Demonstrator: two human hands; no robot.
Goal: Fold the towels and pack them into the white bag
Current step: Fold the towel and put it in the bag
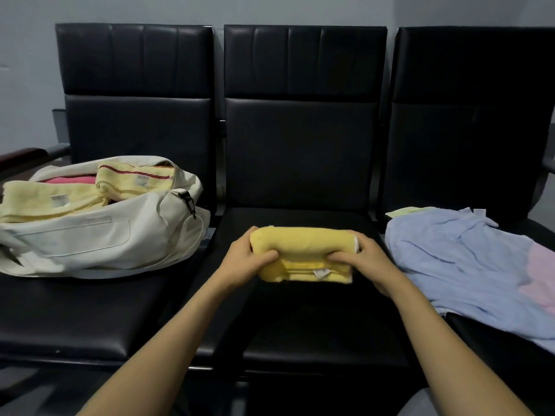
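Hands are both on the yellow towel (303,244), one at each end. The left hand (249,259) has its fingers over the top of the fold and its thumb tucked in front, and the right hand (363,259) mirrors that. So both are clamped on it, squeezing the bundle together.

It sits on the middle seat (300,325) between the two hands, folded over a few times by the look of it, with a label (321,273) poking out near the right thumb. I'd say folding on this one is pretty much finished and packing comes next.

The white bag (99,235) is off to the left of the left hand, mouth open, with pale yellow towels (45,199) and some pink cloth (69,179) inside. The next move probably needs a firm grip so the fold doesn't spring open, a carry leftward, then some wedging, since space looks tight. A blue towel (456,259) lies crumpled just right of the right hand, not folded yet.
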